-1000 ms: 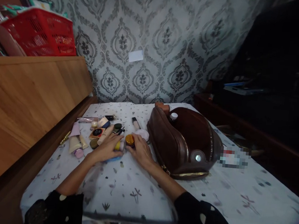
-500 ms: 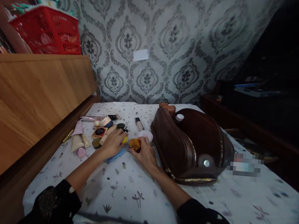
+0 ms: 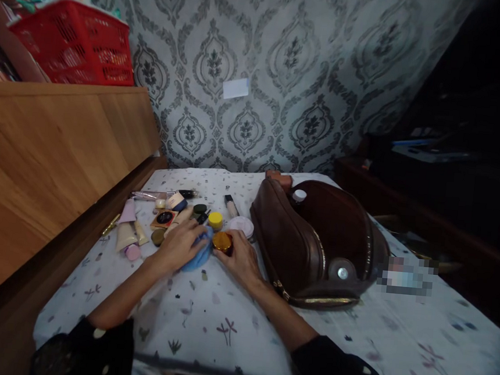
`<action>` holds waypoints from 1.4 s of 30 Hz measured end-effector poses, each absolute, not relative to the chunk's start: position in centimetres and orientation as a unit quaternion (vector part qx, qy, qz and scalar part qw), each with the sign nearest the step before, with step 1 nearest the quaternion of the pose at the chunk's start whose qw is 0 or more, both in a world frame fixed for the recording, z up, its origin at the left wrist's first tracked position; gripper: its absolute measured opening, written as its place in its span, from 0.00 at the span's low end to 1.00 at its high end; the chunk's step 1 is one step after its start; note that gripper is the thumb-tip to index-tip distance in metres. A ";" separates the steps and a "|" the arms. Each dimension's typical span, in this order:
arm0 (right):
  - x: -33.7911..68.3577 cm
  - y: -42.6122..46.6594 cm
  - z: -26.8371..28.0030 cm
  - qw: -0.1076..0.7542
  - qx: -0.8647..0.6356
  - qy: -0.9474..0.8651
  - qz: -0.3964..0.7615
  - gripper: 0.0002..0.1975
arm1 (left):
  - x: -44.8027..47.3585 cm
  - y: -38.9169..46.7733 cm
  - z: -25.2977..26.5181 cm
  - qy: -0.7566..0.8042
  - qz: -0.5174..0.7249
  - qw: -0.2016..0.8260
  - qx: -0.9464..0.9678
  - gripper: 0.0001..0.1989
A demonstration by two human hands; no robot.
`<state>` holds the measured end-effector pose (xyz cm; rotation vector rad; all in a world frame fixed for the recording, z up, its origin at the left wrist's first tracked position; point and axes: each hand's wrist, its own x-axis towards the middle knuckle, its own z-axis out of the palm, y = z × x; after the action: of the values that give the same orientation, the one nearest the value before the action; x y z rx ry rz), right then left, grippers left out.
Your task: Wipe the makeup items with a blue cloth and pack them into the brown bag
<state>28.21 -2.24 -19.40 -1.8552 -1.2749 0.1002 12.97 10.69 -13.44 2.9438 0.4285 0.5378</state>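
My right hand [image 3: 241, 260] has its fingers wrapped round a small amber jar [image 3: 222, 242] standing on the patterned cloth. Just left of it, my left hand [image 3: 181, 244] is closed on a blue cloth [image 3: 200, 259]. Behind the jar sit a yellow-lidded pot [image 3: 215, 220] and a round pale compact [image 3: 241, 227]. Around my left hand lie a square compact [image 3: 164, 219], a dark green lid [image 3: 199, 210], an olive round pot [image 3: 158, 237] and a cream tube [image 3: 126, 237]. A brown leather bag [image 3: 289, 243] stands unzipped at the right, with a white-capped bottle [image 3: 299, 196] inside.
A wooden panel [image 3: 60, 159] borders the table on the left, with a red basket [image 3: 74, 41] on top. Slim brushes [image 3: 153, 195] and a concealer tube [image 3: 231, 205] lie farther back. A patterned wall [image 3: 246, 129] closes off the far side.
My left hand has come away from the yellow-lidded pot and back to the blue cloth, leaving the pot in plain view. My right hand still holds the amber jar.
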 end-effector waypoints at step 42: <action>27.7 -2.1 -18.7 0.659 -0.508 -0.361 0.421 0.34 | 15.0 10.5 -17.5 0.187 0.300 0.528 0.772 0.18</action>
<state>27.66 -2.14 -18.66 -1.1506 -0.8168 0.9532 14.96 10.52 -17.47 1.8444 0.4465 0.7166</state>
